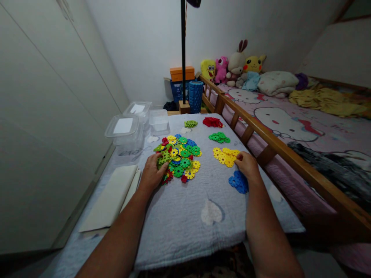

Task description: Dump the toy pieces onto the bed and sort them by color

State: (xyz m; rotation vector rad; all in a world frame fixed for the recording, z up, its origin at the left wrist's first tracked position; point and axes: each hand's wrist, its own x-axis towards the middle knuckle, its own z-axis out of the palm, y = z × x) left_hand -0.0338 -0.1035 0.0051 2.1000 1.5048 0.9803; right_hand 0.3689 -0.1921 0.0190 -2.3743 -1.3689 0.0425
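A mixed pile of plastic flower-shaped building discs [177, 162] in yellow, green, blue and red lies mid-table. At its left edge, my left hand [152, 172] has thumb and fingers curled about a light green lattice-like piece [164, 157]. To the right, my right hand [247, 165] is closed in a pinch at the edge of a yellow disc group [224, 156]; its fingertips partly hide what they grip. Just below that hand lie blue discs [239, 182]. Farther back are separate groups of green discs [219, 137], red pieces [212, 122] and light green pieces [191, 124].
Clear plastic boxes [159, 122] stand at the back left, some lidded [123, 126]. Folded cream sheets [111, 197] lie near the left edge. A wooden bed rail [262, 139] runs along the right side. Behind the table rises a black pole [183, 54] on a wooden block.
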